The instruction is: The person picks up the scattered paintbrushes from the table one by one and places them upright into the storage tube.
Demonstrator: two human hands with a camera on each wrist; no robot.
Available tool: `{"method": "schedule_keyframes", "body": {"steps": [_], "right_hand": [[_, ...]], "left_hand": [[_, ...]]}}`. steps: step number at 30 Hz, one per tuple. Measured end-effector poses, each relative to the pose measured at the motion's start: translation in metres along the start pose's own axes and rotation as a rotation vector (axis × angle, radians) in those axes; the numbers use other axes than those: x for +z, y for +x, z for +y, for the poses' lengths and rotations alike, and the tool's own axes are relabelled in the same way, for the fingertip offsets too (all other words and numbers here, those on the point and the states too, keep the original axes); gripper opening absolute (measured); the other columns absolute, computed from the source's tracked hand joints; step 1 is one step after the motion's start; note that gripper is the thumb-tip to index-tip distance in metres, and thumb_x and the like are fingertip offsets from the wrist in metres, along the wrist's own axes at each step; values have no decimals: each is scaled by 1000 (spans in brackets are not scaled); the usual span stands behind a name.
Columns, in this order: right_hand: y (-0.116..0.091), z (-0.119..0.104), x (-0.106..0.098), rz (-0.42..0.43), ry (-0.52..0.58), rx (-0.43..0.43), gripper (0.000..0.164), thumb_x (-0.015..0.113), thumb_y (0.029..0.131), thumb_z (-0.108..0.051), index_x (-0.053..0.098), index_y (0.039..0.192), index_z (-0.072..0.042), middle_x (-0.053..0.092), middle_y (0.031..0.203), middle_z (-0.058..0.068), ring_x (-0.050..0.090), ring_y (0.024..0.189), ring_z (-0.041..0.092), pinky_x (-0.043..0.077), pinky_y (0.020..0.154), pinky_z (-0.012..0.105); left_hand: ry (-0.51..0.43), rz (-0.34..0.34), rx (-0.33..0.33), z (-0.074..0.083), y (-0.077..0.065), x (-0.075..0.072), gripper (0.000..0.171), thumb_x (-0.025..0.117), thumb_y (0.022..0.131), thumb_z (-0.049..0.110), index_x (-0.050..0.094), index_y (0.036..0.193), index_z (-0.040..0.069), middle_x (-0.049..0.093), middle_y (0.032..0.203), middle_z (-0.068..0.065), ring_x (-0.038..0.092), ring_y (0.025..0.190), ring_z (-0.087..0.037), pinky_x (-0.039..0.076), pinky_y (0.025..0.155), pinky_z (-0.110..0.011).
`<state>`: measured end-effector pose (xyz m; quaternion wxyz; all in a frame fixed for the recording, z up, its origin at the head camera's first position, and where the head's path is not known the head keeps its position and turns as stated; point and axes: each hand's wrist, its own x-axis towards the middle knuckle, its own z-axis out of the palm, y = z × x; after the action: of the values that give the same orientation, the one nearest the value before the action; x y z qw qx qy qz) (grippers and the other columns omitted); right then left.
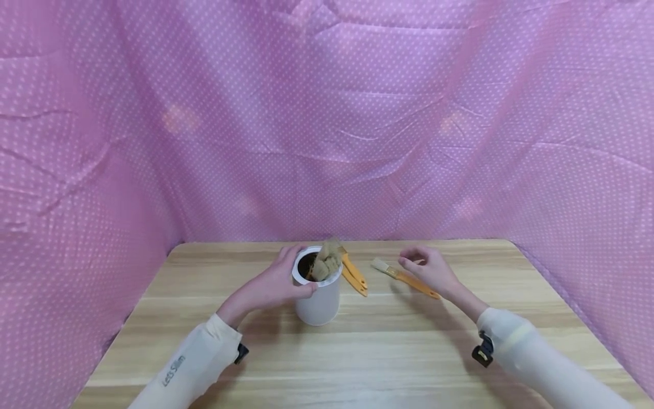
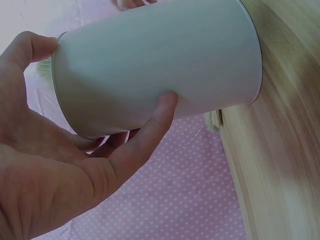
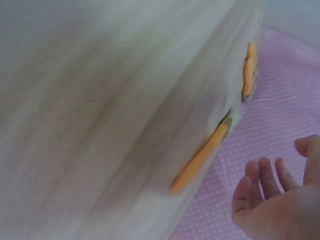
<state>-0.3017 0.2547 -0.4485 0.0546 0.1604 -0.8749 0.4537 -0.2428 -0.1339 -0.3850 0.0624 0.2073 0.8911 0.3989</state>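
Head view: left hand steadies a white canister, right hand hovers by a brush

Nearest are two cream, close-fitting sleeves (image 1: pixel 189 363), each with a small black device (image 1: pixel 482 349) at the wrist. Beyond them, on a pale wood-grain table (image 1: pixel 357 358), the bare left hand (image 1: pixel 276 284) grips a smooth white cylindrical canister (image 1: pixel 318 304), thumb on its near side, fingers curved about the rim. The canister stands roughly upright, left of the table's middle, with beige brush bristles (image 1: pixel 327 267) poking from its dark mouth. To the right, the bare right hand (image 1: pixel 431 270) holds nothing: its fingers bend loosely, apart from a flat beige-bristled brush with an orange handle (image 1: pixel 415 282) lying on the table. Between that brush and the canister, just beside the canister, lie more orange brush handles (image 1: pixel 354 274). Farthest is a pink curtain with pale dots (image 1: pixel 327 113).

As a judgement, the canister is best held firmly without tilting, since the bristles lean to one side of its mouth; the lone brush would be best pinched by its handle, sparing the bristles.

Hard to tell: how many brushes are inside, since the rim hides their lower ends. The left fingertips are partly hidden in the head view, the forearms cut off, and the right wrist view hazy.
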Motion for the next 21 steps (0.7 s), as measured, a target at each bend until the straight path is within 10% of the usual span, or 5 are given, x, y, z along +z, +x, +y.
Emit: {"method": "schedule_keyframes", "body": {"steps": [21], "right_hand": [[17, 32, 17, -41, -133, 122, 37, 81, 88, -26, 71, 109, 2, 67, 91, 6, 62, 85, 22, 52, 77, 38]], "left_hand": [[-1, -5, -12, -3, 5, -2, 98, 79, 84, 42, 25, 158, 10, 30, 150, -14, 42, 132, -29, 39, 106, -51]]}}
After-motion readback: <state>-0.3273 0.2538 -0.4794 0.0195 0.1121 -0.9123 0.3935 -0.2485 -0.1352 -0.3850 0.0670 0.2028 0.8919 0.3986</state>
